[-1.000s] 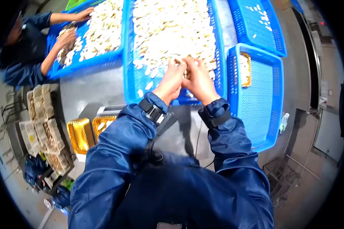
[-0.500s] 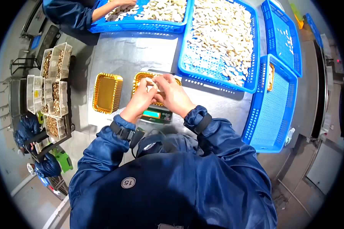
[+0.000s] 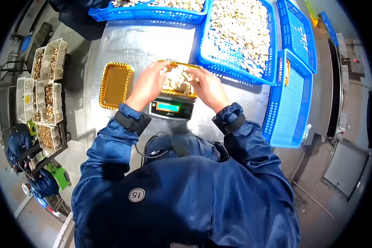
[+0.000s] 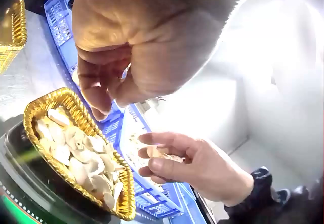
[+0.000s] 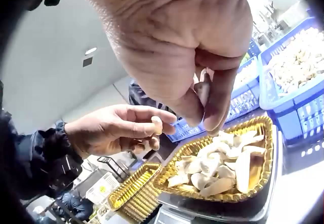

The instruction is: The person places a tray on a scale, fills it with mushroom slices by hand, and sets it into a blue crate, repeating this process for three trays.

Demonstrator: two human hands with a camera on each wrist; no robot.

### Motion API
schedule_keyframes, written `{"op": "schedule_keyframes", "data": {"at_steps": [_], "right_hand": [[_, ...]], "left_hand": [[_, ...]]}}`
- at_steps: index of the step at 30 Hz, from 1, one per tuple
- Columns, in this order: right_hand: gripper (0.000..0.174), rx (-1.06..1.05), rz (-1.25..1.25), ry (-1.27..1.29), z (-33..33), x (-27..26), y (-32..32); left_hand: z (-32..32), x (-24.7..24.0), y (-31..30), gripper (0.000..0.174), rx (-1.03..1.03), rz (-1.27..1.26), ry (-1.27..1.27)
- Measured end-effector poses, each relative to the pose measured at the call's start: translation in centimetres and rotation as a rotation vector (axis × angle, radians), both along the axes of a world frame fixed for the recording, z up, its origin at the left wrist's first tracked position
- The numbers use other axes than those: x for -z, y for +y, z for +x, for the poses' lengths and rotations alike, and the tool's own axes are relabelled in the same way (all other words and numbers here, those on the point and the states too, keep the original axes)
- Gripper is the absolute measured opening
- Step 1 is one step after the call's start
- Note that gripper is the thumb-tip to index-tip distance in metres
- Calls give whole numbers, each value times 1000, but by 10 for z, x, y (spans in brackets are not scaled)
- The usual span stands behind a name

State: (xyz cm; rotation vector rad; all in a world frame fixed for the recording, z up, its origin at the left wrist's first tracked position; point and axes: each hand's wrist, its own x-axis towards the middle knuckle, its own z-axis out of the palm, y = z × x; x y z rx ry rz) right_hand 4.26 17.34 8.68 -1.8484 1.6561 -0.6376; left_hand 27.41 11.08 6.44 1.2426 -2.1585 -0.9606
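Pale sliced pieces [image 3: 178,79] fill a gold tray [image 3: 175,94] on a black scale [image 3: 188,110] with a lit display. My left hand [image 3: 149,84] is at the tray's left side and my right hand [image 3: 208,89] at its right. In the right wrist view, the left hand [image 5: 114,130] pinches a small pale piece [image 5: 157,125] between thumb and finger. The left wrist view shows the right hand [image 4: 205,171] holding a piece [image 4: 154,153] in its fingers, above and beside the tray [image 4: 129,203]. The scale's digits are too small to read.
An empty gold tray [image 3: 115,84] stands left of the scale. Behind to the right is a blue basket [image 3: 273,41] of pieces; another blue basket [image 3: 291,99] stands at the right. White crates [image 3: 25,99] are at the far left.
Both hands have moved from the large blue basket to the tray on the scale. They were close together over it half a second ago and are now apart, at its sides.
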Motion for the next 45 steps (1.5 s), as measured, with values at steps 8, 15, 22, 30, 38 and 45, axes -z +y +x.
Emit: {"op": "schedule_keyframes", "data": {"at_steps": [8,15,22,30,38,45], "right_hand": [[28,10,-31,4,0,-18,-2],[28,-16,-37,33,2,-15,-2],[29,-38,6,21,4,-11,-5],[35,139,483,-527,-1,18,-18],[44,377,733,-2121,-25,47,-6],[40,480,538,-2159,-78,70,-25]], "left_hand": [[3,-19,-6,36,46,-50,42],[4,-19,-1,33,20,-7,-11],[3,-18,0,32,-30,23,8],[-3,-17,-1,36,-82,117,144],[-121,-40,24,41,229,-163,-29],[-145,-58,13,39,357,-130,202]]}}
